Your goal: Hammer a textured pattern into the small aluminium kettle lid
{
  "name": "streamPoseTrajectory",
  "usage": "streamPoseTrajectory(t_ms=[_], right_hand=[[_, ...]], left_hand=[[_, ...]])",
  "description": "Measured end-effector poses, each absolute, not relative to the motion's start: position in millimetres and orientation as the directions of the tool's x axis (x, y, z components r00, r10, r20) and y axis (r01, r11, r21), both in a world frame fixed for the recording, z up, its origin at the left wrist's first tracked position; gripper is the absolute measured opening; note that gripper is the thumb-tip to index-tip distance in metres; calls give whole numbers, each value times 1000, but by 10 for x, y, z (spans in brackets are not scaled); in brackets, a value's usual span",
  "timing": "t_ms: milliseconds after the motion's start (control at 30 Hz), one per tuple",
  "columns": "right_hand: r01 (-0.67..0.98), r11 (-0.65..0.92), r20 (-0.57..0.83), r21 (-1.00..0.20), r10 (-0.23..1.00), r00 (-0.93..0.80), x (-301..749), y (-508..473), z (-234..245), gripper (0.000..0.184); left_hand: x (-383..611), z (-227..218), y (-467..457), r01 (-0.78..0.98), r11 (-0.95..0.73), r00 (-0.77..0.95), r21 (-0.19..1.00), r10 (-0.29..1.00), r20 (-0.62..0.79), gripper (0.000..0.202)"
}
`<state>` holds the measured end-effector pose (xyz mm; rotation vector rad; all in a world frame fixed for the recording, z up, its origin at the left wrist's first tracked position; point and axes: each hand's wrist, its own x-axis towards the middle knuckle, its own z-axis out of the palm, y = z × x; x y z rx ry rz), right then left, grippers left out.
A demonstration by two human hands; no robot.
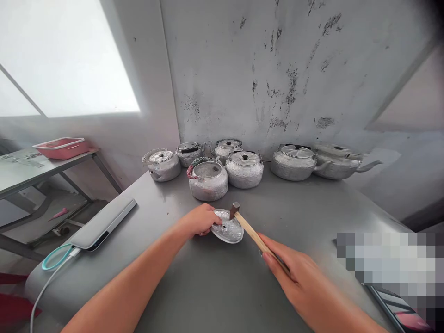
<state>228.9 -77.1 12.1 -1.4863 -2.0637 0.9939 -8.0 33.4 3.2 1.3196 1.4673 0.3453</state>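
Note:
A round silver kettle lid (229, 228) lies on the grey table (215, 286), tilted up at its left edge. My left hand (200, 220) is closed on that edge. My right hand (291, 268) grips the wooden handle of a small hammer (248, 227). The dark hammer head rests just above the lid's far right rim. Right behind the lid stands an open silver kettle (208, 180) with a red-green wrapped handle and no lid on it.
Several more hammered silver kettles (294, 163) line the stained wall behind. A flat white device (104, 223) with a cable lies at the table's left edge. A red tray (62, 148) sits on another table to the left. A phone (398, 303) lies at bottom right.

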Motion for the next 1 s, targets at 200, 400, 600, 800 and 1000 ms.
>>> streamPoseTrajectory(t_ms=[200, 400, 600, 800, 1000], right_hand=[[654, 196, -59, -731, 936, -346, 2303, -748, 121, 44], [670, 136, -106, -730, 946, -307, 2322, -788, 143, 44], [641, 116, -86, -759, 958, -275, 2348, -845, 46, 44], [602, 163, -66, -782, 938, -340, 2308, -832, 63, 40], [592, 176, -30, -786, 947, -321, 2283, -837, 72, 39]], left_hand=[[-85, 8, 347, 538, 328, 201, 776, 845, -496, 16], [-71, 72, 307, 583, 290, 237, 759, 833, -500, 8], [-93, 90, 268, 592, 236, 283, 771, 835, -472, 10], [-126, 68, 289, 607, 212, 217, 766, 883, -417, 16], [-118, 27, 300, 582, 147, 148, 800, 948, -282, 24]])
